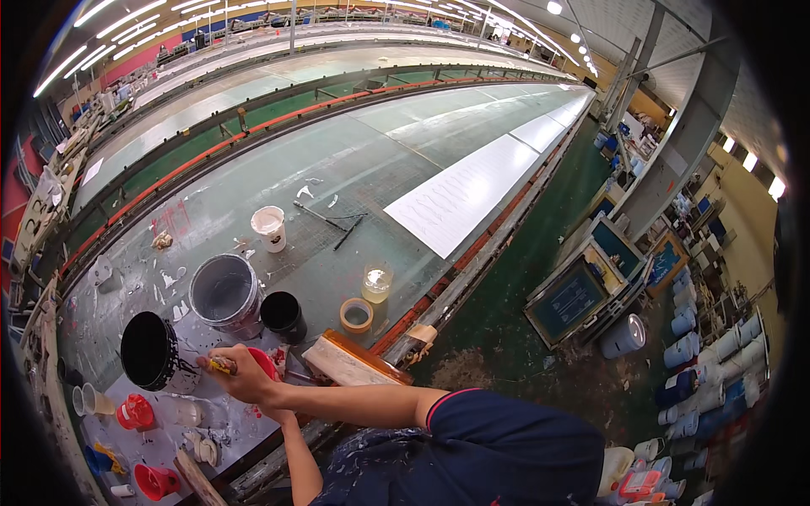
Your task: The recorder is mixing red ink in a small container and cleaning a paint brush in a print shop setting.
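Gripping a small yellow object (223, 364) of a kind that cannot be made out, the right hand (242, 375) is curled tight just beside a large round bucket with a black inside (145, 337). The yellow object sticks out at the bucket's right side as seen from above. Below the right forearm, the left hand (277, 411) is mostly hidden, so whether it grasps anything cannot be told; a bright red round container (264, 361) shows near it, partly covered by the right arm. Beyond the hands stand a wide grey paint-stained bucket (245, 325) and, next to it, a black cylindrical cup (283, 315). A ring of tan tape (356, 329) lies near a clear cup of pale yellow liquid (376, 285). Closer to the body, a wooden-backed squeegee with an amber edge (346, 358) rests at the border of the long grey-green table (329, 274).
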Demonstrator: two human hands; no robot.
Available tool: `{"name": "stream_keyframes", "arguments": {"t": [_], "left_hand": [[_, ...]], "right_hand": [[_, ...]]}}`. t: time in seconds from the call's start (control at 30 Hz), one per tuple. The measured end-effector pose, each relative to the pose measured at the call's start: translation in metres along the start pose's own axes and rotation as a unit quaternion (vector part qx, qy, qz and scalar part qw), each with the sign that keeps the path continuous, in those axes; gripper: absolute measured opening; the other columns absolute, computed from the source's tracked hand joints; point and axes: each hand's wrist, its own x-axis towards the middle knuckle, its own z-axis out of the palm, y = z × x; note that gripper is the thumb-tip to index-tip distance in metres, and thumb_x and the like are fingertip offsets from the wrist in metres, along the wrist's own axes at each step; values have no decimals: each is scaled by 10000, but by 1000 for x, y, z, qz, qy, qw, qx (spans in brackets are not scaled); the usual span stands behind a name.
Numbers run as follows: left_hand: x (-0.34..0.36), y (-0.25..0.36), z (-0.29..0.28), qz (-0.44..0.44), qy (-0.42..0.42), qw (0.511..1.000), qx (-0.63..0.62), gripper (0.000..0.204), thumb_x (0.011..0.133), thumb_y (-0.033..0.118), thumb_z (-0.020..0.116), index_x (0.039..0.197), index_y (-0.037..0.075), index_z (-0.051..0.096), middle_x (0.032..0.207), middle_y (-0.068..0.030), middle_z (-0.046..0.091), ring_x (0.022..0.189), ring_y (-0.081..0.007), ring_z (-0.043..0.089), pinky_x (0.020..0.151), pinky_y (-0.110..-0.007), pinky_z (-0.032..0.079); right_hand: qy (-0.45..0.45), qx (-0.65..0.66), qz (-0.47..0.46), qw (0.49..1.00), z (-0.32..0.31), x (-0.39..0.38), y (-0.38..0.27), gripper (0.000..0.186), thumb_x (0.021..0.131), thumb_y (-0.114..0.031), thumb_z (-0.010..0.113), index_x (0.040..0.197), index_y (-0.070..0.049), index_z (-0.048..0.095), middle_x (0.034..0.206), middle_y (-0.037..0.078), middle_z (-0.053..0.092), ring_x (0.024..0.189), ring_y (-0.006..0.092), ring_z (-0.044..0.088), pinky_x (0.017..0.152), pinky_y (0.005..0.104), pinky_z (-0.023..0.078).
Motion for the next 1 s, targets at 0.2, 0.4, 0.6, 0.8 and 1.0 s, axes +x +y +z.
{"name": "stream_keyframes", "arguments": {"t": [0.2,0.4,0.6,0.8,1.0], "left_hand": [[-1,-7,-1,-110,-36,993,2,496,766,362,669,1101,11,566,1105,-163,591,1023,-280,556,850,-387,432],[0,-3,3,-99,-24,995,14,512,754,370,679,1072,-17,571,1048,-191,606,964,-305,579,812,-400,441],[-1,-23,3,-95,3,995,34,511,751,364,683,1070,-19,569,1036,-187,612,949,-302,586,810,-398,443],[2,-5,3,-64,-3,992,109,484,754,323,675,1072,-23,558,1015,-186,617,943,-295,589,816,-404,439],[-1,4,-2,-105,-13,994,5,422,758,301,656,1046,3,573,1022,-164,622,934,-275,595,813,-413,437]], "right_hand": [[-7,1,16,1000,8,12,-19,326,874,-162,554,639,47,469,524,98,262,521,106,243,440,322,252],[-44,-29,76,996,14,4,31,353,863,-168,577,616,42,436,524,130,264,521,124,232,448,330,256],[-38,-9,-25,999,7,2,-12,367,870,-177,575,606,21,414,526,126,255,531,99,227,439,301,246],[-54,-13,62,997,3,1,16,390,883,-207,566,596,1,403,541,75,229,523,99,224,438,297,239],[-57,5,31,998,-13,-4,-13,403,889,-220,560,599,5,394,535,23,241,548,74,239,455,285,243]]}}
